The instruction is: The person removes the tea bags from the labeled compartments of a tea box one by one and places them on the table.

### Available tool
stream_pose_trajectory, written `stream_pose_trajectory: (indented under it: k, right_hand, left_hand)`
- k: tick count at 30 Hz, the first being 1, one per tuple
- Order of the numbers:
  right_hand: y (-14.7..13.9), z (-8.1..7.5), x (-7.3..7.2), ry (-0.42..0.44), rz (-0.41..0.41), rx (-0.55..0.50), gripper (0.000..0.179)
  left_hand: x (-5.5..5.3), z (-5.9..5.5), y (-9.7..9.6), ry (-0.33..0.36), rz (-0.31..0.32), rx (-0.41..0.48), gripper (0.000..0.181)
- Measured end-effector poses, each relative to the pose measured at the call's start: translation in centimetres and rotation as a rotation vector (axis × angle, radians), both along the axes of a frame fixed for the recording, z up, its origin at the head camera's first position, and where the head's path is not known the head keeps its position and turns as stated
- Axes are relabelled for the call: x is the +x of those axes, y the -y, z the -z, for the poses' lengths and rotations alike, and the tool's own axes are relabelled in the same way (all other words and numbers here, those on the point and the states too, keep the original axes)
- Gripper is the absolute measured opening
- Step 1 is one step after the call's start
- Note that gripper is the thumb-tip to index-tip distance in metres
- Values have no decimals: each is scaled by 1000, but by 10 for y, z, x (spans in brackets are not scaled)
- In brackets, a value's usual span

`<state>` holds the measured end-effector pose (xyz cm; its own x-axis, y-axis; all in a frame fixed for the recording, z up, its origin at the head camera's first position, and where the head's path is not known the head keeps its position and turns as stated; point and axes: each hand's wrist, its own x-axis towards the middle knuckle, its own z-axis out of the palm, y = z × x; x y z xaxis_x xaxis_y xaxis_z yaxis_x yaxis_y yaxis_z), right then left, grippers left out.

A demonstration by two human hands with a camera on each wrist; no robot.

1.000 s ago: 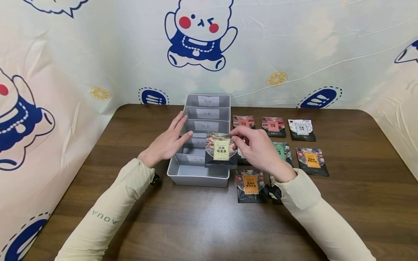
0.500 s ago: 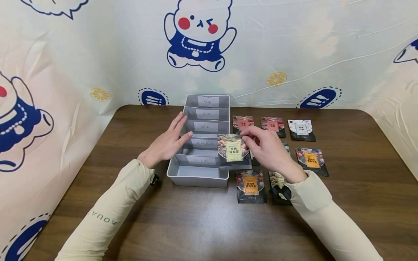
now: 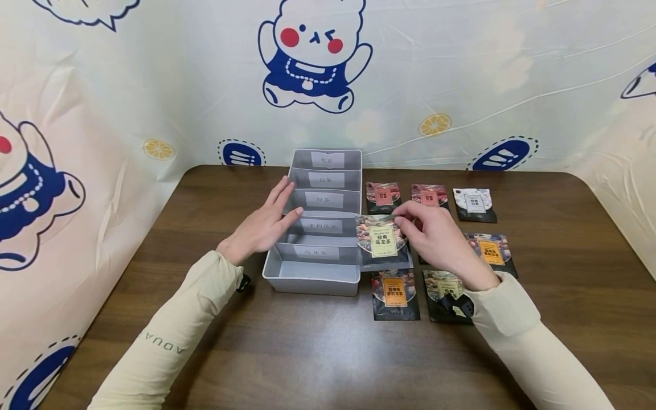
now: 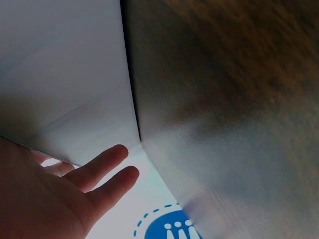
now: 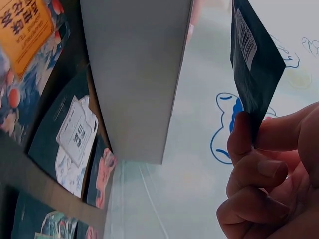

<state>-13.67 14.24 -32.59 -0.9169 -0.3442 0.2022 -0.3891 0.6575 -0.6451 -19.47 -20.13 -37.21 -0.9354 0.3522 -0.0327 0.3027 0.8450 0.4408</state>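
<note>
My right hand (image 3: 435,236) pinches the top right corner of a tea sachet (image 3: 383,242) with a pale green label, near the box's right side. In the right wrist view the same sachet (image 5: 254,64) shows its dark back and barcode, held between thumb and finger. My left hand (image 3: 261,222) lies with straight, spread fingers at the left rim of a long grey divided box (image 3: 310,285). Paper labels mark its compartments. Seen from the left wrist, the fingers of the left hand (image 4: 55,199) extend along the outer wall of the box (image 4: 65,74).
Several tea sachets lie flat right of the box: red-label ones (image 3: 382,197) at the back, a white one (image 3: 474,205), an orange one (image 3: 492,253). Nearer me are another orange-label sachet (image 3: 394,296) and a green-label sachet (image 3: 443,290) partly behind my right wrist. A printed cloth (image 3: 205,85) hangs behind the table.
My right hand has moved right with the pale-green-label sachet, from over the box's front compartments to its right edge. The left hand has stayed in place.
</note>
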Motion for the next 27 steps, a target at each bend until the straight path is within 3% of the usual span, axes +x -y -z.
stream_pose_trajectory:
  k: [27]
  right_hand:
    - [-38, -7, 5, -24, 17, 74, 18]
  left_hand:
    - [2, -1, 1, -2, -7, 5, 76]
